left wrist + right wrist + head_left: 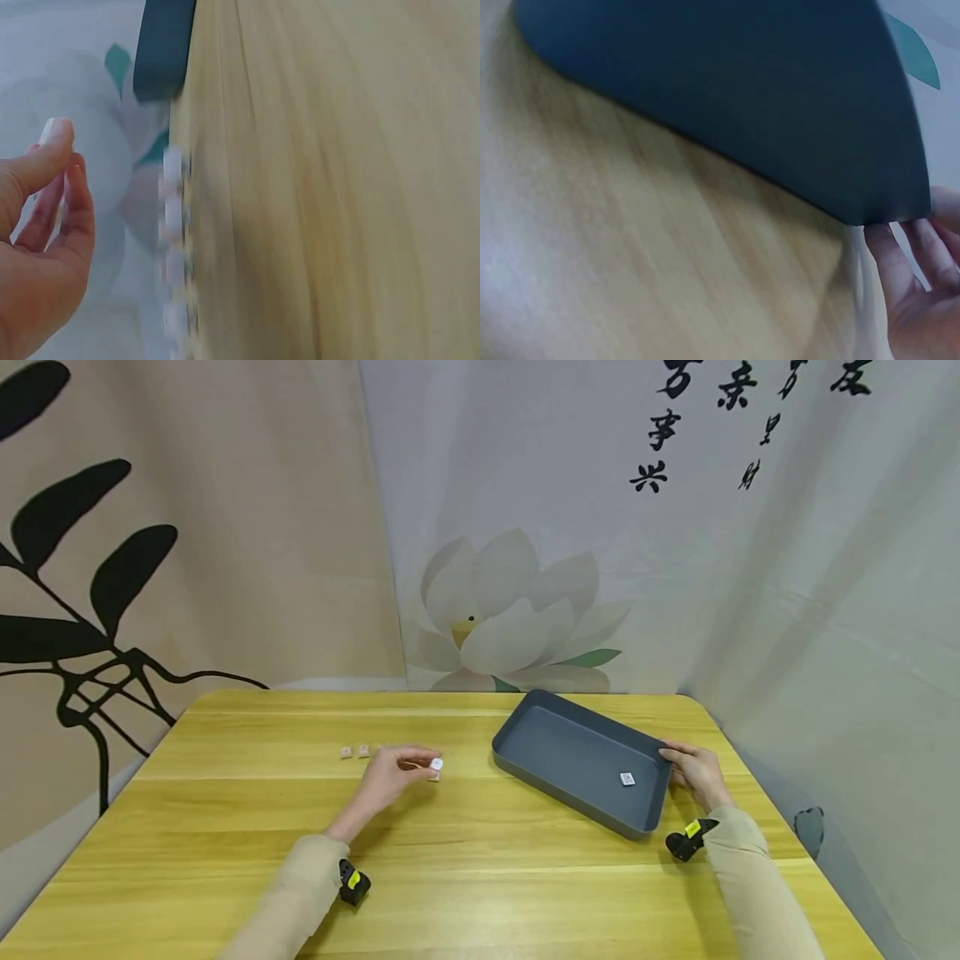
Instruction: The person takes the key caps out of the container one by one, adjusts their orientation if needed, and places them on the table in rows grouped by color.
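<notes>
My left hand [395, 774] pinches a small white block [437, 763] between thumb and fingertips, above the table. Just below that block, another small block [434, 777] shows on the wood. Left of the hand, further blocks [346, 752] stand in a row, partly hidden behind it. In the left wrist view the row of blocks [173, 217] is blurred. My right hand [697, 771] grips the right end of a dark grey rectangular tray [577, 714], thumb at the rim and fingers beneath. Inside the tray, towards its right end, lies one white block [627, 779] with dark marks.
The wooden table [480, 893] extends in front of both arms. Behind its far edge hangs a curtain [300, 527] printed with leaves, a lotus and dark characters. Each sleeve carries a black wrist camera [354, 883].
</notes>
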`<state>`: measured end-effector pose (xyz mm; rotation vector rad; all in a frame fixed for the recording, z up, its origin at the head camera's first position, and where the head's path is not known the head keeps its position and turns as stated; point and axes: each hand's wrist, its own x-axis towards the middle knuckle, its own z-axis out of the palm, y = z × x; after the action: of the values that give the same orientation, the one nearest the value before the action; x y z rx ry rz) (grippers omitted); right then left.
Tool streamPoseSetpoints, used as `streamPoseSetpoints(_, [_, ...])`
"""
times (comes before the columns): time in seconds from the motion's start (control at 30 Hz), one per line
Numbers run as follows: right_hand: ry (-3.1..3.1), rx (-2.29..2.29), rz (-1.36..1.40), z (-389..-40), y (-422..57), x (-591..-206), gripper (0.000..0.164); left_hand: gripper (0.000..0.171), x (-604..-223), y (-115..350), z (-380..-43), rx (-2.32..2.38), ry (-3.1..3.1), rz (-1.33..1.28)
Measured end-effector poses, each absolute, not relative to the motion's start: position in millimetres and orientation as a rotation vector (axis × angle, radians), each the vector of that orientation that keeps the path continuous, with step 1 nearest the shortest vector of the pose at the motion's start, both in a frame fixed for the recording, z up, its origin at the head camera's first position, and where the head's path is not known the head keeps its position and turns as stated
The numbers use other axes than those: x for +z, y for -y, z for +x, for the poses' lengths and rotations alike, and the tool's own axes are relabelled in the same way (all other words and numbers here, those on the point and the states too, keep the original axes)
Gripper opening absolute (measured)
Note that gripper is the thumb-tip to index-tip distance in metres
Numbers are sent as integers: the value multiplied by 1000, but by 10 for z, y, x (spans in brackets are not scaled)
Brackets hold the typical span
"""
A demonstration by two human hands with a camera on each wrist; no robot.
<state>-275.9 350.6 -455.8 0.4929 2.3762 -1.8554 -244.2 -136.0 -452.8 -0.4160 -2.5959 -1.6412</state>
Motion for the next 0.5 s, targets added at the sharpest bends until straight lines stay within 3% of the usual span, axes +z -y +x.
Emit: streamPoseSetpoints(0.5, [-2360, -1890, 486, -2757, -3529, -4545, 54, 29, -4598, 2175, -2411, -1315, 2702, -115])
